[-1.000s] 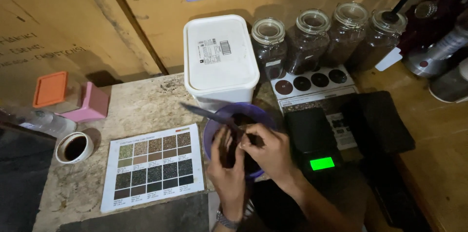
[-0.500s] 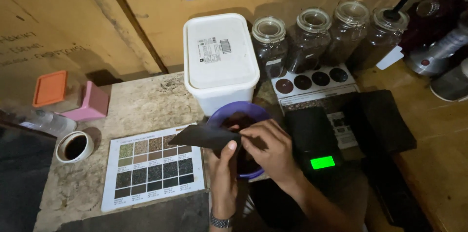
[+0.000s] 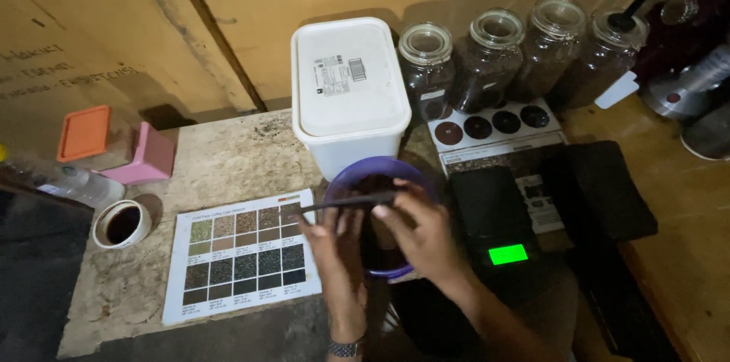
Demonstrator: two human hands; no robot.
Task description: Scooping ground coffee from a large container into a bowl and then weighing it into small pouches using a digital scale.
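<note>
**Inspector A:** Containers first. What is on the stone counter (image 3: 228, 157)?

**Inspector B:** A purple bowl (image 3: 351, 176) holding dark contents, just in front of a lidded white tub (image 3: 348, 88). Four clear jars (image 3: 498, 54) of dark material line the back wall. A white cup (image 3: 122, 223) of dark liquid sits at the left, near a pink box (image 3: 148, 155) and an orange-lidded container (image 3: 85, 134).

**Inspector A:** And the hands?

**Inspector B:** The right hand (image 3: 422, 236) pinches a thin dark flat piece (image 3: 346, 201), seen edge-on across the bowl's near side. The left hand (image 3: 334, 244) sits under it, fingers spread and loose; whether it touches the piece I cannot tell.

**Inspector A:** Edges and room?

**Inspector B:** A colour chart (image 3: 242, 255) lies just left of the bowl, close to the counter's front edge. A black scale (image 3: 490, 217) with a green display crowds the right. Bare stone shows behind the chart.
</note>
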